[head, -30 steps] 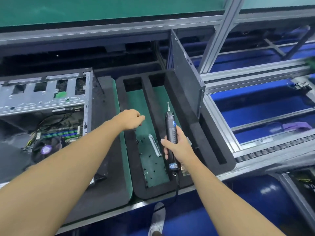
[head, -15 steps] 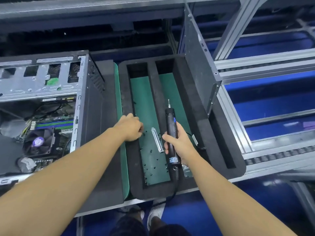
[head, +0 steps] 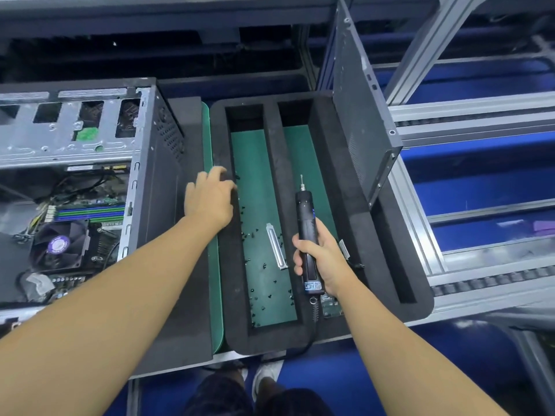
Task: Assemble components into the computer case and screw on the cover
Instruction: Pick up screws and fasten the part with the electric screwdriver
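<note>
right hand (head: 322,259): fist around electric screwdriver (head: 307,232), tip forward | left hand (head: 210,196): fingers curled over foam tray (head: 228,325) edge, beside loose screws (head: 255,235), grip unclear | computer case (head: 144,163): left

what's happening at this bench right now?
A person is mid-way through a PC build. The right hand grips an electric screwdriver, bit pointing away, over the black foam tray. The left hand reaches at the tray's left wall, fingers by the small black screws scattered on the green-floored slot; whether it holds one is not visible. The computer case sits open to the left, motherboard and cooler fan exposed. The side cover stands upright at the tray's right, not yet fitted.
</note>
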Tool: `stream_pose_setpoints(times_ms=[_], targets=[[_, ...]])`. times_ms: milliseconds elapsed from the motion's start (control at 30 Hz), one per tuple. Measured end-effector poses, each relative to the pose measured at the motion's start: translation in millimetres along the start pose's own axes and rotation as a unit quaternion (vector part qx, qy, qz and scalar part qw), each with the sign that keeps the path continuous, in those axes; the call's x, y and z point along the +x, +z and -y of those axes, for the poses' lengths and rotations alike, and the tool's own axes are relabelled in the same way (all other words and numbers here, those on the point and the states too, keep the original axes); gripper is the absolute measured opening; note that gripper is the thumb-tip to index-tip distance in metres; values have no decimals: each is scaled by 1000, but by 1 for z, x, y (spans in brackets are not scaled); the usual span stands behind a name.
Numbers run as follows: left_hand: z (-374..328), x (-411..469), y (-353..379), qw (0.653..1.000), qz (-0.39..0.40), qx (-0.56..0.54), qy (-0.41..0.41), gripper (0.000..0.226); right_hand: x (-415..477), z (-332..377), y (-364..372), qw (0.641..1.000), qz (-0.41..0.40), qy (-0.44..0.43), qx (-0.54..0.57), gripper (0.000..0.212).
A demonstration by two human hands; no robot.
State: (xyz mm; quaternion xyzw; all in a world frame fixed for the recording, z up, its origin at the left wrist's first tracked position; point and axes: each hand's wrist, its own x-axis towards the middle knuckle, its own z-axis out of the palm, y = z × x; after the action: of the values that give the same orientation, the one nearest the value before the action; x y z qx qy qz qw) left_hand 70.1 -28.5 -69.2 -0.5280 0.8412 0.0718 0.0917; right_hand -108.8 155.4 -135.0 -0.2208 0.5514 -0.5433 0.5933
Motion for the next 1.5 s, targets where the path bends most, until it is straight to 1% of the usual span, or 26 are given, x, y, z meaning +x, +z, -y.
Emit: stream_pose_setpoints(times_ms=[100,200,300,400,467,567,633,700,767,900,1033,1167,1333,1400,1433,1500], targets=[[3,2,-3,999,-23,-29,-34,44,0,0,1,1000,-1,-1,-3,42],[1,2,1,1000,-4,-19,-21,41,1,-1,0,1000,1,0,-15,42],[-2,1,4,1000,18,5,10,35,1,-2,0,1000,-2,1,-9,44],[-8,-4,7,996,28,39,75,38,0,-2,1,1000,-1,-6,-4,40],[-14,-10,12,986,46,81,142,44,1,-1,2,1000,0,-12,-3,36],[-30,-24,25,948,111,163,251,56,1,0,4,1000,-4,-10,2,37],[-43,-36,38,920,161,215,285,63,1,-1,4,1000,-7,-7,3,38],[-56,-45,53,902,209,255,279,70,1,-1,4,1000,-9,-4,-1,39],[-68,-51,66,898,250,262,250,74,1,-1,4,1000,-11,-3,-13,37],[-79,-62,84,886,291,279,229,83,2,-3,4,1000,-10,-1,-7,40],[-81,-66,83,882,294,289,227,91,2,-3,4,1000,-10,-9,-11,38],[-82,-67,79,873,295,311,232,82,2,-1,4,1000,-7,-8,-19,35],[-79,-71,79,860,297,340,239,77,3,-4,2,999,-9,-8,-32,41],[-77,-71,79,852,301,356,237,74,4,-5,2,999,-11,-8,-38,40],[-74,-70,77,853,298,360,234,74,4,-5,2,999,-12,-9,-38,38],[-67,-62,70,864,268,359,229,73,4,-5,2,999,-13,-9,-36,39]])
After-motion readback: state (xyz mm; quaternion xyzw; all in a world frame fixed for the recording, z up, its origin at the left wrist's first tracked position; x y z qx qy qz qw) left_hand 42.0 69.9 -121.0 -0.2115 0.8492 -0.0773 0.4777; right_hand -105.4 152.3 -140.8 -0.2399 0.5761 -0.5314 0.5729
